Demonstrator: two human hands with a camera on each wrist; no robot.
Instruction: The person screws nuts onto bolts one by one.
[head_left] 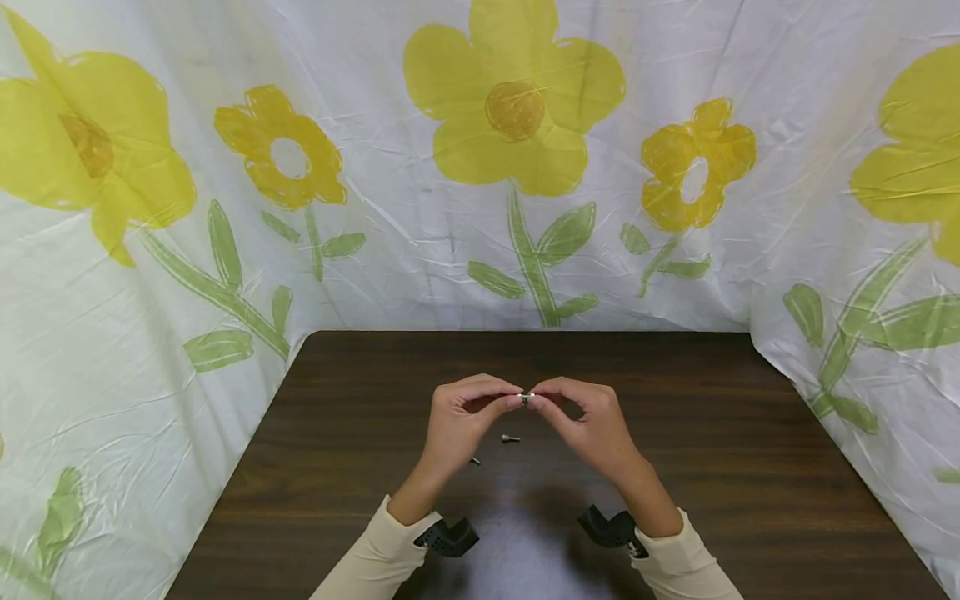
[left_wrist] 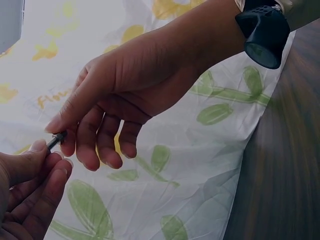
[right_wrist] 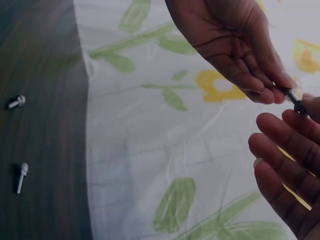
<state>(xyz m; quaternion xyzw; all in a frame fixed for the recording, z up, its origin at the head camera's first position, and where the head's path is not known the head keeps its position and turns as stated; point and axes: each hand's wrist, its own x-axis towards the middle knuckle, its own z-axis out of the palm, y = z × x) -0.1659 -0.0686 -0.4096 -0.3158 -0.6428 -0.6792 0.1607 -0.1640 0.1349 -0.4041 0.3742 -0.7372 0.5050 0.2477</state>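
Observation:
A small metal bolt (head_left: pixel 527 396) is held level between the two hands, above the middle of the table. My left hand (head_left: pixel 459 421) pinches one end of it between thumb and index finger. At the other end, where a darker piece shows in the left wrist view (left_wrist: pixel 59 137), my right hand (head_left: pixel 596 423) pinches with thumb and fingertip. The fingertips cover much of the bolt, so its exact make-up is hard to tell. Below the hands lie two loose bolts: one (head_left: pixel 511 438) in the gap between them, another (head_left: pixel 476 461) partly behind the left hand.
The dark wood table (head_left: pixel 360 500) stretches out under both arms. A white curtain (head_left: pixel 405 275) printed with yellow flowers hangs round its back and sides. Each wrist carries a black camera mount, one on the left (head_left: pixel 450 537), one on the right (head_left: pixel 609 529).

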